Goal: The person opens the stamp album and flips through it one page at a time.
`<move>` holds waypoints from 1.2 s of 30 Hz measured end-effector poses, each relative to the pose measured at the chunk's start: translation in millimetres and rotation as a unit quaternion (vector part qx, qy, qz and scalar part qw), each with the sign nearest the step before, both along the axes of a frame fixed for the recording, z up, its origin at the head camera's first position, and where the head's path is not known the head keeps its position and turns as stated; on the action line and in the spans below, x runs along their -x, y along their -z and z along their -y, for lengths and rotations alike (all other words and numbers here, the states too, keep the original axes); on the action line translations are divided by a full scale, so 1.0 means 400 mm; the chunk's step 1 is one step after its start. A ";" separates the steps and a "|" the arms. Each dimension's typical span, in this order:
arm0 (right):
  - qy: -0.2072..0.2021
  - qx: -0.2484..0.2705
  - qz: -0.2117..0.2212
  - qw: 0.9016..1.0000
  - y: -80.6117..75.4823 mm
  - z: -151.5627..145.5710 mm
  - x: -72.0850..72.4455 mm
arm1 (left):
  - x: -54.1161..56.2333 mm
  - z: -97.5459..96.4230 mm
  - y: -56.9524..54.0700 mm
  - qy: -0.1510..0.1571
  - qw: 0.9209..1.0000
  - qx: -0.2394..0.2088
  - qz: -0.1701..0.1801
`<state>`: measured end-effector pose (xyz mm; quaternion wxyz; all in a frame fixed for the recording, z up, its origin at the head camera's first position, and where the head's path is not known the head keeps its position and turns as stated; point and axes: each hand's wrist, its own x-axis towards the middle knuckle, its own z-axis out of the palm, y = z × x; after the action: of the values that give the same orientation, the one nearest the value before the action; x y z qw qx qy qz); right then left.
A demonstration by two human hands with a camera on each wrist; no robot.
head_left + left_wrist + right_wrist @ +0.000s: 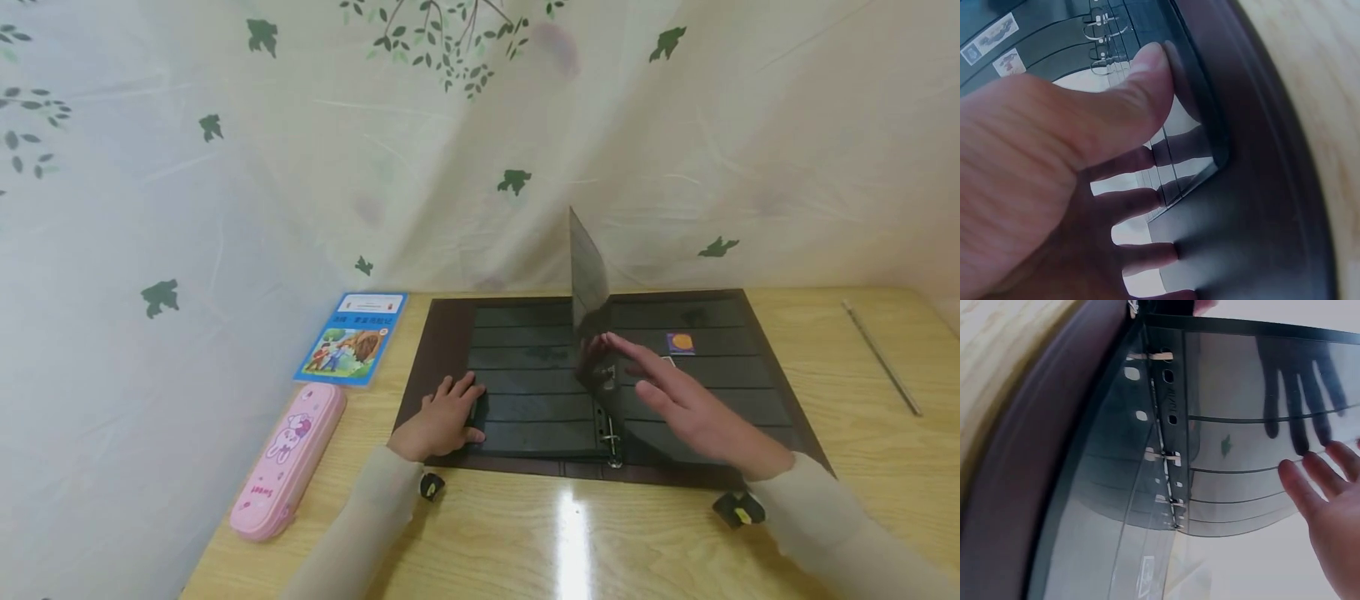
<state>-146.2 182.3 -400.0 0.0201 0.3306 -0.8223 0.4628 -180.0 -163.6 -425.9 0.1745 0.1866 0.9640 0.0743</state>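
A ring-bound stamp album (525, 400) with dark strip-pocket pages and a brown cover lies spread out on the table. One page (588, 275) stands nearly upright over the rings (611, 437). My right hand (693, 408) is beside its lower right side with straight fingers; in the right wrist view the fingers (1329, 472) are mirrored in the glossy page, and contact is hard to tell. My left hand (444, 417) rests on the left page's outer edge, thumb and fingers spread. A purple-and-orange stamp (681, 343) sits in the right page. Small stamps (990, 39) show in the left wrist view.
To the left lie a blue picture booklet (352, 337) and a pink pencil case (288, 462). Thin metal tweezers or a rod (883, 358) lie at the right. A leaf-patterned curtain (450, 167) hangs behind the wooden table (510, 533).
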 end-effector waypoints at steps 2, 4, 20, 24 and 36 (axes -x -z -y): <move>0.008 -0.023 0.017 1.000 0.007 0.002 -0.002 | 0.000 0.002 0.000 0.004 1.000 -0.007 -0.003; 0.011 -0.039 0.024 0.999 0.015 0.007 -0.002 | 0.001 0.006 0.001 0.009 1.000 -0.015 -0.007; -0.013 -0.099 0.034 0.994 0.051 0.030 -0.005 | 0.032 0.064 0.003 0.016 0.990 -0.120 -0.066; -0.008 -0.112 0.036 0.993 0.051 0.039 -0.006 | 0.037 0.053 -0.010 -0.005 0.985 -0.146 -0.093; -0.010 -0.145 0.025 0.989 0.066 0.053 -0.003 | -0.002 -0.051 0.012 -0.006 0.999 -0.037 -0.025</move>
<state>-145.1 161.2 -426.5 -0.0539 0.3266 -0.8776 0.3468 -179.3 -143.4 -430.8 0.1431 0.1887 0.9657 0.1065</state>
